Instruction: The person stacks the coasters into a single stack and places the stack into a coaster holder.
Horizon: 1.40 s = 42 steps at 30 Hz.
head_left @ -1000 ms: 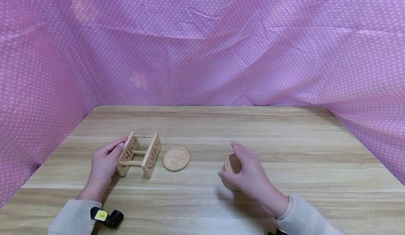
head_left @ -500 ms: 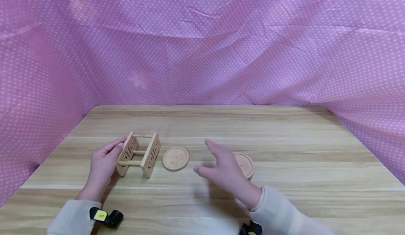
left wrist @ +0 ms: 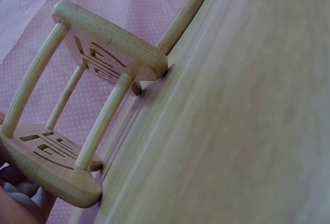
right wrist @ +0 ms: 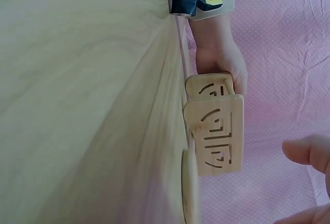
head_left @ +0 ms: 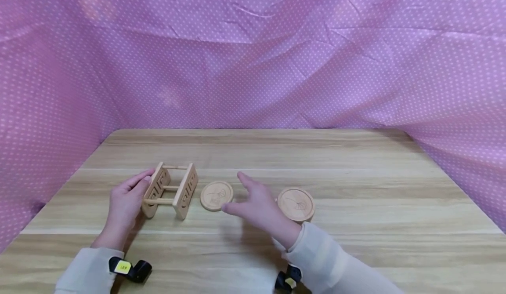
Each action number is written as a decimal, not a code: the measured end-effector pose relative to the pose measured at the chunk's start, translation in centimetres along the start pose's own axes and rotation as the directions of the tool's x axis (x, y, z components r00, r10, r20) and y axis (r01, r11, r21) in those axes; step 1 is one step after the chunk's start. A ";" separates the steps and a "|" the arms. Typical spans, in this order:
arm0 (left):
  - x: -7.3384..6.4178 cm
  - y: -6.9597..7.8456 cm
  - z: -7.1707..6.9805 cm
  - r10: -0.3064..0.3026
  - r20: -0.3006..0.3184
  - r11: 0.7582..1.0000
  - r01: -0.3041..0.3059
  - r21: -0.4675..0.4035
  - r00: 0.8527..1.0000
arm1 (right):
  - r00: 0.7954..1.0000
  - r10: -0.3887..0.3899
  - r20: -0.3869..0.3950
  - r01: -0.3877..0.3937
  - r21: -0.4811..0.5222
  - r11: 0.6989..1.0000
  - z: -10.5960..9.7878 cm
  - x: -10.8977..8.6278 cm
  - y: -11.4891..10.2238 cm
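A wooden coaster holder [head_left: 170, 190], two cut-out side panels joined by round rods, stands on the left of the table. My left hand [head_left: 124, 204] grips its left panel from outside; in the left wrist view some fingers [left wrist: 23, 198] show behind the panel. Just right of the holder lies a single round wooden coaster [head_left: 216, 196] with an engraved picture. Above the table, my right hand [head_left: 261, 206] holds nothing, thumb and finger spread, its thumb tip overlapping that coaster's edge in the head view. Behind this hand sits a stack of coasters [head_left: 296, 204], partly hidden by the wrist.
The wood-grain table [head_left: 375, 188] extends to the right and back. A pink dotted cloth [head_left: 253, 65] hangs around its far side and both ends. A black camera [head_left: 130, 270] is strapped to the left wrist, another [head_left: 288, 278] to the right.
My right hand has moved left from the coaster stack toward the single coaster, uncovering most of the stack. The left hand stays on the coaster holder; the head view has shifted slightly.
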<state>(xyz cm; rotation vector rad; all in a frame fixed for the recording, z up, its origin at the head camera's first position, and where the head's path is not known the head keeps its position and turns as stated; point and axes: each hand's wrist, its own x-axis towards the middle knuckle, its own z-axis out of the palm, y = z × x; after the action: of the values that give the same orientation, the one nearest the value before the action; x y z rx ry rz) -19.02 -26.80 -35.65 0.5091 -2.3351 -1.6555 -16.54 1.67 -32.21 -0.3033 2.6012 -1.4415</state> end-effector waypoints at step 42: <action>0.5 -0.1 -0.1 -0.033 0.014 0.999 0.034 -0.034 0.999 | 0.998 0.030 0.051 -0.025 -0.080 0.996 4.9 4.6 2.3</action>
<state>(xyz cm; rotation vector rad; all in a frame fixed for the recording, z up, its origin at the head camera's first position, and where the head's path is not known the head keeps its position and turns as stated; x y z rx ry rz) -19.36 -27.15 -35.70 0.5352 -2.3150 -1.7161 -20.11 -2.31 -36.91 -0.3090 2.6146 -1.3059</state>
